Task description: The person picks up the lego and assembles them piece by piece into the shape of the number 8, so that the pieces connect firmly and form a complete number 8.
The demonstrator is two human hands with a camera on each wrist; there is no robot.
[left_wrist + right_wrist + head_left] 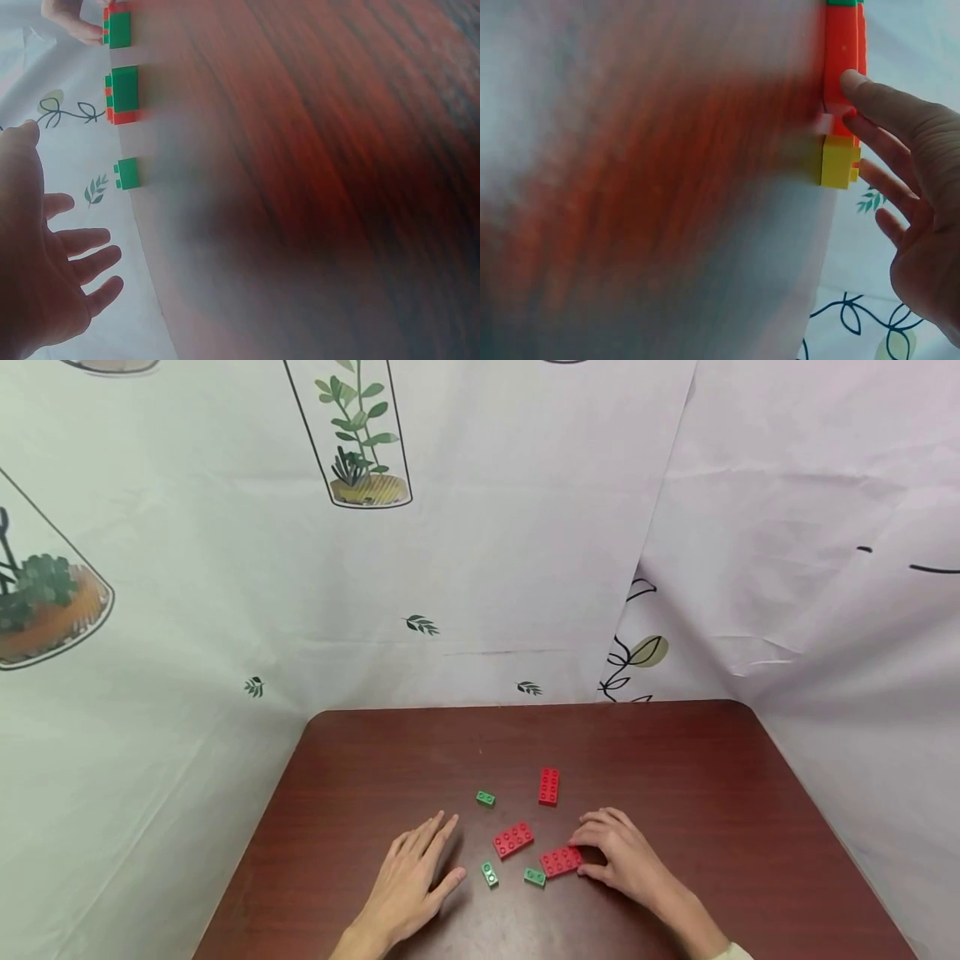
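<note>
Left of the middle red brick (513, 840), the left hand (408, 877) spreads its fingers. Behind-left of that brick lies one green brick (486, 798), front-left a second green brick (490, 874), front-right a third green brick (535, 877); rightward, the near red brick (559, 862) is pinched by the right hand (621, 852).

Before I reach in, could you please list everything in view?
Wood-grained table: one, reddish-brown, foreground.
Eight-stud rectangular plastic bricks: three, red, mid-table.
Two-stud plastic bricks: three, green, two near, one farther back.
Studded plastic brick: one, yellow, by a red brick, right wrist view.
Plant-printed sheeting: count unclear, white, around the table.
Sleeve: one, pale, right arm.
Left hand: one, left of the bricks.
Right hand: one, holding the nearest red brick.
</note>
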